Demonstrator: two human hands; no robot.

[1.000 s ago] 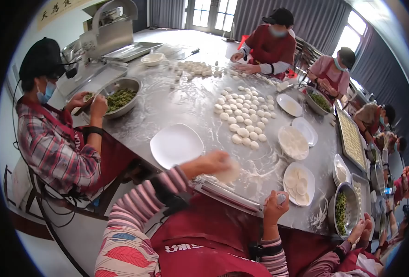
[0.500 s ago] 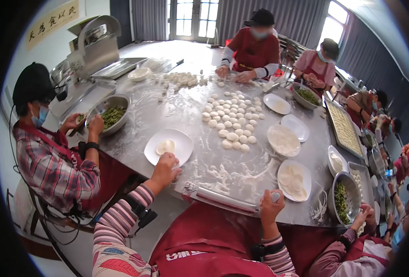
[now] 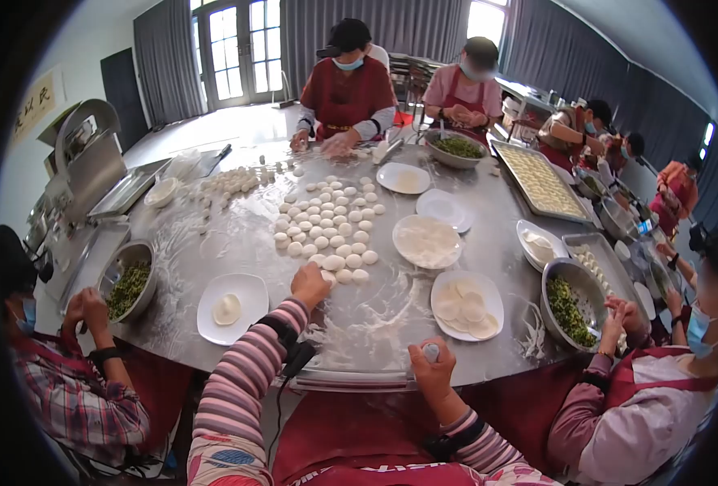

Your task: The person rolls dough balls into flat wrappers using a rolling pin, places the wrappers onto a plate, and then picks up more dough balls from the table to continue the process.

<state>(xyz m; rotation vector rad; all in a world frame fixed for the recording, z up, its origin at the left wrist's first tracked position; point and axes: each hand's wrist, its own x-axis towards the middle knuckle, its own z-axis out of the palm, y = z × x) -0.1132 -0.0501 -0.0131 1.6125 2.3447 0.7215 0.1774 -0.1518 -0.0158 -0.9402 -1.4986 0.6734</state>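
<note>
Moved off the white square plate (image 3: 250,296) since half a second ago and now further out over the steel table (image 3: 497,251), at the near edge of the dough rounds (image 3: 326,223): left hand (image 3: 310,283), palm down, fingers curled over the nearest rounds, touching or just above them; cannot tell whether one is pinched. Left on that plate, a single flat wrapper (image 3: 228,309), near its middle. Swung to the right as well, the whole view, with more of the table's far end in sight. Right hand (image 3: 432,368) low at the near table edge, closed in a fist around a small rolling pin (image 3: 430,352), only its pale tip showing above the grip. Between the two hands, a floury smear on the steel. Just right of the smear, a round plate (image 3: 489,285) stacked with flat wrappers; beyond it, a round plate of flour (image 3: 426,240). Dough rounds spread in loose rows from the left hand toward the far side. At the right, a bowl of green filling (image 3: 590,283) with a co-worker's hands (image 3: 618,312) pressed together over its rim. At the left, a second filling bowl (image 3: 144,251) beside another co-worker's hands (image 3: 83,308). Further back on the right, a long tray of finished dumplings (image 3: 541,182). Across the table, two more people in red aprons, hands down on the steel.
</note>
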